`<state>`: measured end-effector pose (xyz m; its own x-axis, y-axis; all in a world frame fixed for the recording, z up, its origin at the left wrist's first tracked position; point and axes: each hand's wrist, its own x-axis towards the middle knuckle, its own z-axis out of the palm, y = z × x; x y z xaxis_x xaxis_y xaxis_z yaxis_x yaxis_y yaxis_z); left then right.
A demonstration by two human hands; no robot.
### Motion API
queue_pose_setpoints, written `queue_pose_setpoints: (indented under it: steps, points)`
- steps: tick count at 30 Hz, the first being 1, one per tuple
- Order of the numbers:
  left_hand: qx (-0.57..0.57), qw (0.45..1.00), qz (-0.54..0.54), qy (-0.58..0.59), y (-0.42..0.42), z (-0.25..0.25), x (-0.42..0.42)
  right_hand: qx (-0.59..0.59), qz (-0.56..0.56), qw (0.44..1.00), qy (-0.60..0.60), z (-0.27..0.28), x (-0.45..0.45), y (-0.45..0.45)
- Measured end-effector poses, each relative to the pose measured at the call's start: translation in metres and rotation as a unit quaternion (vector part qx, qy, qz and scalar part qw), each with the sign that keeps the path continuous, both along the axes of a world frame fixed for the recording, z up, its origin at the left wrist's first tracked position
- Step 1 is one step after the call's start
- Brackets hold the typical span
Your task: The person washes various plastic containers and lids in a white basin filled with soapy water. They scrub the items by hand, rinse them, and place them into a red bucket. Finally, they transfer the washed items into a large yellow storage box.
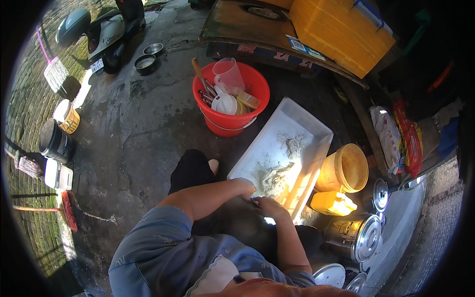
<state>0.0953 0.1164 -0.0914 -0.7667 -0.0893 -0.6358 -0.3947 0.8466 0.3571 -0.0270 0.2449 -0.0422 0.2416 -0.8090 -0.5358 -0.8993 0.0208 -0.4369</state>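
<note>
My left hand (244, 187) and my right hand (270, 207) come close together at the near end of a white plastic tub (259, 146). Fingers on both hands are curled. A tiny bluish bit shows between them, too small to name, and whether either hand grips it I cannot tell. Just beyond the hands, a crumpled pale, wet-looking heap (276, 180) lies in the tub, partly in bright sunlight. A smaller pale clump (293, 144) sits farther back, with dark specks scattered around it on the tub's floor.
Beyond the tub stands a red bucket (230, 124) of utensils, a clear jug and plastic containers. To the right are a yellow bucket (336, 169), a yellow jerrycan (330, 203) and lidded metal pots (367, 237). A low wooden platform (237, 22) holds a yellow box (339, 33).
</note>
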Motion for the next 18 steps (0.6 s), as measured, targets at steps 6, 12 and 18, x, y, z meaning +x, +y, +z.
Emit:
queue_pose_setpoints:
  steps: [6, 12, 18]
  points:
    - [-0.001, 1.000, 0.001, 0.003, 0.000, 0.001, 0.001, 0.007, -0.001, 1.000, -0.002, 0.005, 0.002, 0.000]
    - [0.000, 1.000, -0.005, 0.000, 0.000, 0.002, 0.000, 0.003, 0.006, 1.000, 0.005, 0.010, 0.003, -0.001]
    - [-0.001, 1.000, 0.003, 0.006, 0.001, 0.000, 0.001, 0.051, -0.018, 0.999, -0.005, 0.020, 0.007, -0.004]
